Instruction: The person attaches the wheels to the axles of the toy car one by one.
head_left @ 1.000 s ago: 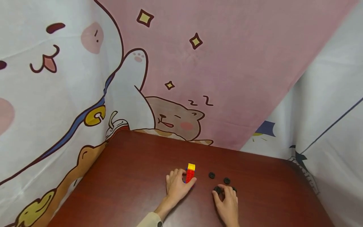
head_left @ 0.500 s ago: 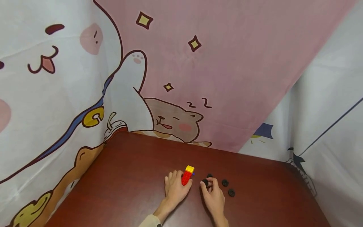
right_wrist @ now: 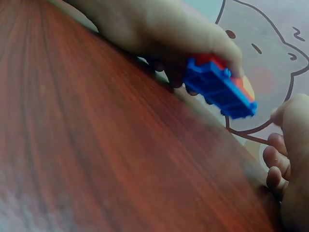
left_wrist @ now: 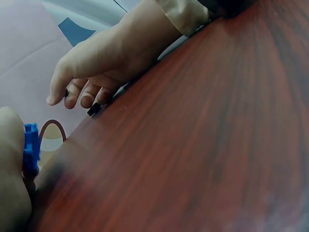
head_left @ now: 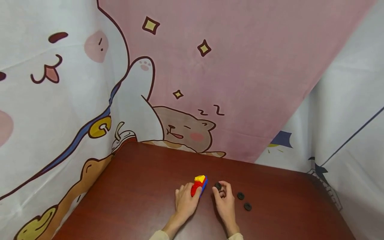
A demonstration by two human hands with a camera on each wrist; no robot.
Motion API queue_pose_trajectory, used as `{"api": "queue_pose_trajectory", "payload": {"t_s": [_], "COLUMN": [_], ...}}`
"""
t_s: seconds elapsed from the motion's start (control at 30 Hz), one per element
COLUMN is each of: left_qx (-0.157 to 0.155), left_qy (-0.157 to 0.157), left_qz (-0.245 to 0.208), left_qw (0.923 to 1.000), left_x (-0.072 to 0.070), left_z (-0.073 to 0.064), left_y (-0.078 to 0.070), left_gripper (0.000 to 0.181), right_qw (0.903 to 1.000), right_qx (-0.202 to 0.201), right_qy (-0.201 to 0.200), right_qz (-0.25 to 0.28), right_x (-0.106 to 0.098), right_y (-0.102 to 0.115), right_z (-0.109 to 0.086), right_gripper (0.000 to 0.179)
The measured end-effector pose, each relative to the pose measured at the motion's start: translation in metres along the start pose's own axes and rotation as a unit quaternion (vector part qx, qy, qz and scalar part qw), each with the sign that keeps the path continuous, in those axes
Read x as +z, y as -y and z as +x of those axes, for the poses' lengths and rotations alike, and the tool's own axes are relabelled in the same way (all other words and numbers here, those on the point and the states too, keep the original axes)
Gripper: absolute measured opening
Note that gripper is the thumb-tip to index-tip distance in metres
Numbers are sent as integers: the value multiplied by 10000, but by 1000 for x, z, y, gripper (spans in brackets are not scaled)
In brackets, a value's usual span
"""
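Note:
My left hand (head_left: 186,202) grips a small toy car (head_left: 196,189) built of bricks, with a red body, a yellow top and a blue base. The car is tilted on its side. In the right wrist view its blue underside (right_wrist: 219,92) faces my right hand (right_wrist: 295,150), and the thumb lies over the red part. My right hand pinches a black toy wheel (head_left: 217,186) between thumb and fingers, just right of the car and apart from it. That wheel is mostly hidden by fingers in the left wrist view, where the blue base (left_wrist: 31,147) shows beside my left hand.
Two more black wheels (head_left: 240,195) lie on the brown table (head_left: 156,166) to the right of my right hand. A black piece (left_wrist: 94,108) shows under that hand in the left wrist view. A cartoon-printed cloth (head_left: 240,83) hangs behind the table.
My right hand has picked up a wheel from the table and brought it left, towards the car. My left hand has turned the car so that its blue side shows.

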State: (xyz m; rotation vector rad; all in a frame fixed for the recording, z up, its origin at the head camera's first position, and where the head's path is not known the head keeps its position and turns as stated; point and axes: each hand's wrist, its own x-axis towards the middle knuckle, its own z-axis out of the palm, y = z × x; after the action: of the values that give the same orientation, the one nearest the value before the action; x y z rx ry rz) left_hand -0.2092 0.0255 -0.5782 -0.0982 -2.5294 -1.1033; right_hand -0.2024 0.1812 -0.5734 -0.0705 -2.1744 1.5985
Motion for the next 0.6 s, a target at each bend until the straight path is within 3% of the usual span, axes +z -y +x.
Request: {"api": "queue_pose_trajectory", "payload": {"t_s": [0.17,0.27,0.33,0.47,0.53,0.6], "left_qx": [-88,-278,-447,-914,-1098,-1225], "left_qy": [-332,-94,289,934,1067,1168], "left_qz": [-921,-1888,-2620,-3919,-4374,-4686], "left_qw": [9952,9816,9636,9107,8862,8671], "left_x": [-2,-4,-5,-4,-4,-5], "left_z": [-2,-1,0,6,11,17], "left_y": [4,6,7,7,7,8], "left_gripper": [30,31,33,38,40,40], "right_qw": [9999,10000,9996,9981,9981,9985], "right_qx": [-116,-21,186,510,492,456], "right_qy": [-20,39,139,329,343,303], "right_qz": [-36,-71,-139,-141,-128,-99], "right_x": [-1,-3,-5,-7,-8,-7], "right_y": [29,37,40,38,33,23], "right_z": [-9,-11,-11,-8,-5,-2], "right_gripper": [33,32,32,29,28,28]}}
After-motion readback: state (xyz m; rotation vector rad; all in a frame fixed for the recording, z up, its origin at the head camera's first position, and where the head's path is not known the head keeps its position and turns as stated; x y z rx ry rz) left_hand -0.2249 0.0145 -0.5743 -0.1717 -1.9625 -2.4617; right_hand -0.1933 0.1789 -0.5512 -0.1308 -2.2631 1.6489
